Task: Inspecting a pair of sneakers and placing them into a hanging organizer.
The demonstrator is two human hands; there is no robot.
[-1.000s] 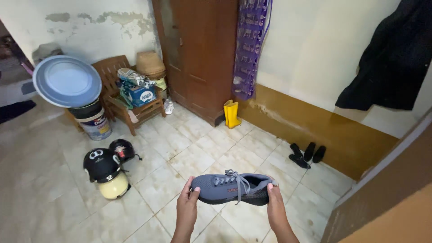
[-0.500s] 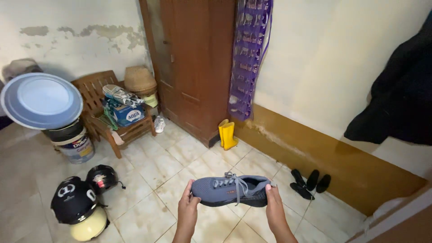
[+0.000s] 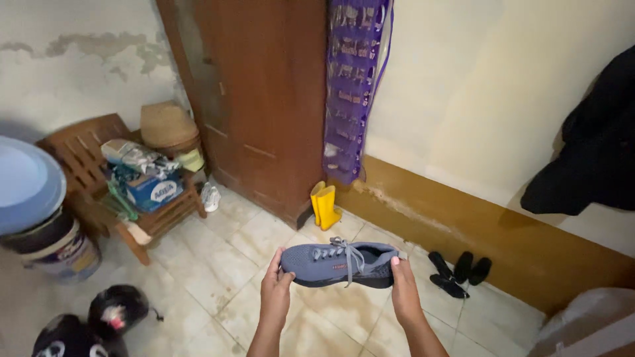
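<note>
I hold a blue-grey laced sneaker [image 3: 337, 263] level in front of me, above the tiled floor. My left hand [image 3: 274, 291] grips its toe end. My right hand [image 3: 404, 292] grips its heel end. The sneaker lies sideways, laces up, with a dark sole along the bottom.
A brown wooden wardrobe [image 3: 264, 99] stands ahead, small yellow boots [image 3: 324, 205] beside it. Black sandals [image 3: 456, 271] lie by the right wall. A cluttered wooden chair [image 3: 132, 192], a bucket with a blue basin [image 3: 33, 205] and dark helmets [image 3: 92, 324] sit at left. A dark garment [image 3: 589, 145] hangs at right.
The view has swung right and closer to the wardrobe, so the helmets and basin slid toward the left edge. Both hands keep the same hold on the sneaker.
</note>
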